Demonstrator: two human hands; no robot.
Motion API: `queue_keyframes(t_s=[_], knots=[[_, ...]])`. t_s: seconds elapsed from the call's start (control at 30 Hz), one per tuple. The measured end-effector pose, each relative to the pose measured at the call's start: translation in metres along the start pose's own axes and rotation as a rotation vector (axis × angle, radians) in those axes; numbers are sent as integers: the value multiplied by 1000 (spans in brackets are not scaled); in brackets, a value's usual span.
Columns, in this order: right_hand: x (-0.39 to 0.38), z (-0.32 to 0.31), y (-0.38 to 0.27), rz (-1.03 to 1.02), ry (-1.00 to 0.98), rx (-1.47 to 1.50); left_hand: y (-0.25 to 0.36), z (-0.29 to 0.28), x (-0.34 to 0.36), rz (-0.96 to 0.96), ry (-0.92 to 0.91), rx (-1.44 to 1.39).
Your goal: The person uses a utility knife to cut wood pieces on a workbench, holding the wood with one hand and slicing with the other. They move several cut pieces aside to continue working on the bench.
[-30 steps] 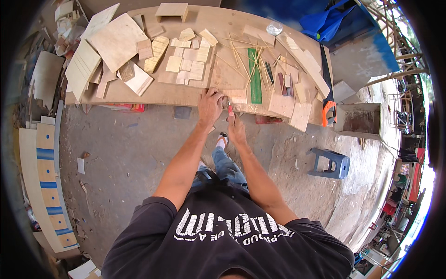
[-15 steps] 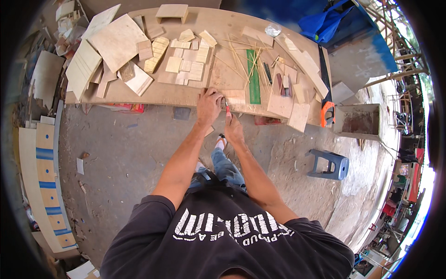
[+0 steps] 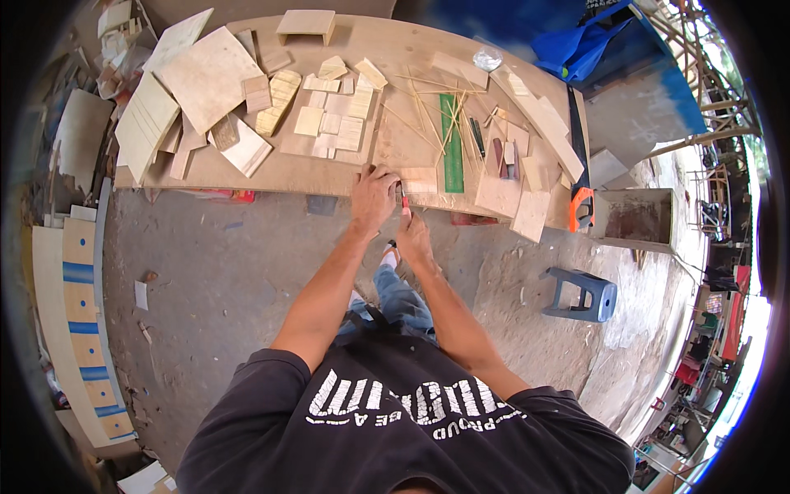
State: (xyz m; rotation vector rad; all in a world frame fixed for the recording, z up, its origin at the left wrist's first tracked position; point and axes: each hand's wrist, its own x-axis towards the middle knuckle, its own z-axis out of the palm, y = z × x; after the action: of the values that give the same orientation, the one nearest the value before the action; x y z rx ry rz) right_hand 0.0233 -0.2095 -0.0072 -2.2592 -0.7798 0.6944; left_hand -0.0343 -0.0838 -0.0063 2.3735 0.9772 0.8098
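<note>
My left hand (image 3: 375,198) is at the near edge of the workbench (image 3: 317,177), its fingers curled at the left end of a flat, light wooden piece (image 3: 421,180). Whatever its fingertips pinch is too small to make out. Just to the right and nearer my body, my right hand (image 3: 416,239) is closed round a slim red-handled tool (image 3: 405,202). The tool points away from me, its thin tip close to my left fingertips. Beyond the wooden piece lies a green ruler-like strip (image 3: 452,144), with thin wooden sticks (image 3: 421,107) scattered across and beside it.
Small wooden blocks (image 3: 329,123) lie on a board; larger panels (image 3: 210,78) are stacked left. An orange-handled saw (image 3: 581,209) rests at the bench's right end. A blue stool (image 3: 583,295) and an open box (image 3: 635,217) stand right. Blue-striped boards (image 3: 83,305) lie left.
Both hands have shifted slightly toward my body, and the red-handled tool has come with the right hand. The grips look the same, and the things on the bench stay in place.
</note>
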Motion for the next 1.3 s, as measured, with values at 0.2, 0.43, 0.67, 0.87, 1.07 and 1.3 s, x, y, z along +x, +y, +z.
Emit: queue_keyframes(t_s=[0.2, 0.43, 0.67, 0.87, 1.07, 1.3], knots=[[-1, 4, -2, 63, -3, 1, -6, -1, 4, 77, -7, -14], [1, -2, -5, 80, -37, -85, -8, 3, 3, 88, 32, -59], [10, -65, 7, -68, 342, 98, -5, 1, 5, 31, 56, -47], [43, -67, 84, -90, 507, 254, -2, -4, 7, 116, -43, 60], [19, -64, 98, -5, 534, 353, -10, -15, 7, -26, 66, -39], [-30, -50, 131, 78, 452, 274, -15, -21, 18, -67, 194, -91]])
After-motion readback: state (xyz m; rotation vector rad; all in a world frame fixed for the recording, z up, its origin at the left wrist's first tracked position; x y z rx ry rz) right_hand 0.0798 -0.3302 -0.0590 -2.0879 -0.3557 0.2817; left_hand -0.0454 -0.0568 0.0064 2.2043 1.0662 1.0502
